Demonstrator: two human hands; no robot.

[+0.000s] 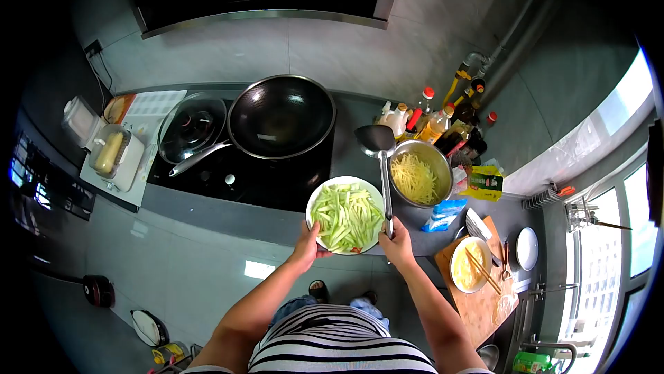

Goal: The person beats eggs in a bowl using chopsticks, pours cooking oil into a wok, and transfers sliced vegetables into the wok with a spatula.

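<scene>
My left hand (pixel 306 249) grips the left rim of a white plate (pixel 310 199), its thumb over the edge. Pale green vegetable strips (pixel 346 215) are heaped on the plate. At the plate's lower right, my right hand (pixel 398 244) is closed around the metal handle of a wok spatula (pixel 385 187) with a broad black head. Whether that hand also supports the plate I cannot tell. The spatula points away from me, its head beside a metal pot (pixel 447 173) of pale yellow shreds (pixel 413 179). A black wok (pixel 280 119) sits on the stove, handle toward the lower left.
A glass lid (pixel 174 140) lies left of the wok on the black cooktop (pixel 277 187). Several sauce bottles (pixel 436 123) crowd the back right. A cutting board (pixel 470 315) at right carries a bowl of beaten egg (pixel 465 278) with chopsticks (pixel 482 270) and a cleaver (pixel 478 225).
</scene>
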